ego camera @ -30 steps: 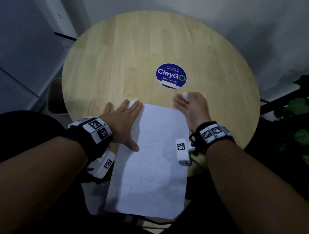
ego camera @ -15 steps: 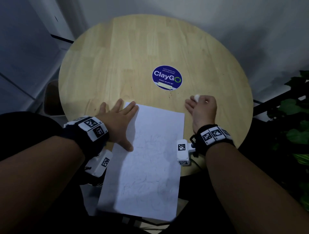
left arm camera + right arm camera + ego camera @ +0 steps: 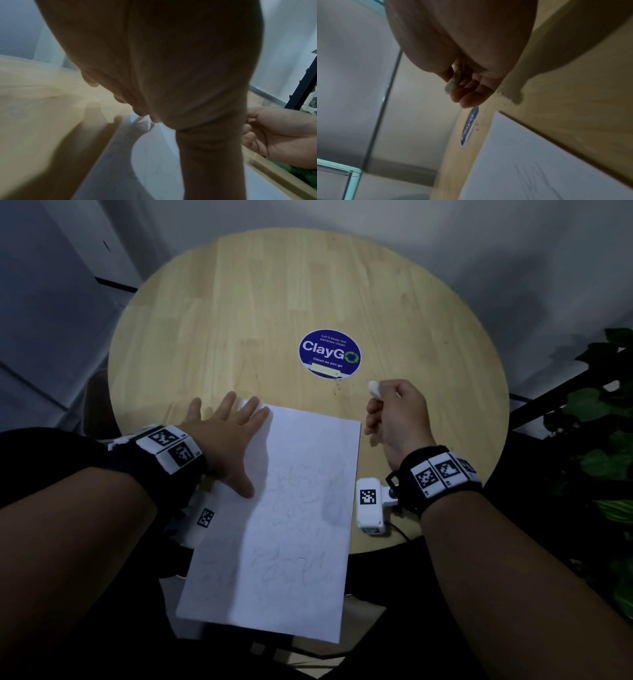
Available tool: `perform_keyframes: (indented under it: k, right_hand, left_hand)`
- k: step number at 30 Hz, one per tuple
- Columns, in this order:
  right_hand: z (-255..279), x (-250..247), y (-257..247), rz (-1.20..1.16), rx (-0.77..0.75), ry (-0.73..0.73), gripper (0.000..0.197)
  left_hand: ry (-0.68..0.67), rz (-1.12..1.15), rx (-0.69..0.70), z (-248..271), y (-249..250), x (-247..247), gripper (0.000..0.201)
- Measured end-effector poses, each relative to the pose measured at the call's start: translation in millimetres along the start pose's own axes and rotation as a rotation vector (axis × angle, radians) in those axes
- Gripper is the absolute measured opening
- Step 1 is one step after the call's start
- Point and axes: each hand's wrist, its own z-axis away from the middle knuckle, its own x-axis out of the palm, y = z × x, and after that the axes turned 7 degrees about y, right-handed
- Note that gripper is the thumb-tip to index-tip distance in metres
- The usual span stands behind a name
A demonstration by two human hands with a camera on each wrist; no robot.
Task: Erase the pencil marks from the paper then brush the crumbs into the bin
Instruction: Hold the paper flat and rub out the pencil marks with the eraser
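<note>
Paper (image 3: 294, 508): white sheet on the round wooden surface (image 3: 239, 302); long axis runs from the person's body away toward the middle of the surface, leaning a little to the right at the far end; the near short edge hangs past the surface's rim.
Pencil marks (image 3: 287, 559): faint grey scribbles across the middle and near half of the sheet.
Left hand (image 3: 229, 446): flat, fingers straight and spread, pressing the sheet's far left corner; thumb lies on the paper, outer fingertips reach onto the wood.
Eraser (image 3: 374, 387): small white lump, pinched at the fingertips of the right hand.
Right hand (image 3: 397, 419): fingers curled round the eraser, just beside the sheet's far right corner, off the paper.
Crumbs (image 3: 337, 388): dark specks on the wood between the sheet's far edge and the sticker.
Sticker (image 3: 330, 354): round, blue, reads "ClayGo", near the middle of the surface.
Plant (image 3: 603, 419): green leaves at the right, beyond the rim.
</note>
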Motion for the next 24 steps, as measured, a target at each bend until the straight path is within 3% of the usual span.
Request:
perform_keyframes:
  k: [6, 11, 15, 24]
  right_hand:
    - [12, -12, 9, 0.205, 0.055, -0.289, 0.009]
    - [22, -19, 16, 0.419, 0.065, -0.456, 0.016]
    - [26, -17, 19, 0.603, 0.020, -0.433, 0.022]
    - [21, -6, 17, 0.735, -0.153, -0.370, 0.008]
  left_hand:
    - [0.183, 0.084, 0.180, -6, 61, -12, 0.119]
    - [0.209, 0.146, 0.162, -25, 102, 5, 0.105]
    - [0.209, 0.109, 0.128, -34, 101, 24, 0.115]
    - [0.204, 0.131, 0.113, -39, 101, 29, 0.130]
